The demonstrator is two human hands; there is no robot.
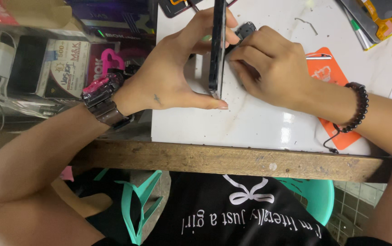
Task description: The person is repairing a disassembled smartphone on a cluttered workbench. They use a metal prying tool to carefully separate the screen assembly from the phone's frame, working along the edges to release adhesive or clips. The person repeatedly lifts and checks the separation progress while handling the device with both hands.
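left hand (168, 75) grips a black smartphone (217, 48) standing on edge on the white work mat (259, 123), at twelve o'clock; right hand (268, 68), fingers curled closed, presses against its three o'clock face.

We are wearing a dark metal wristwatch (102, 101) on our left wrist, a black beaded bracelet (359, 107) on our right, and a black printed shirt (232, 212).

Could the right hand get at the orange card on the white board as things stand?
Probably yes. The right hand rests on the white board beside the phone, which the left hand holds on edge. The orange card lies flat just under the right wrist, with nothing on top of it.
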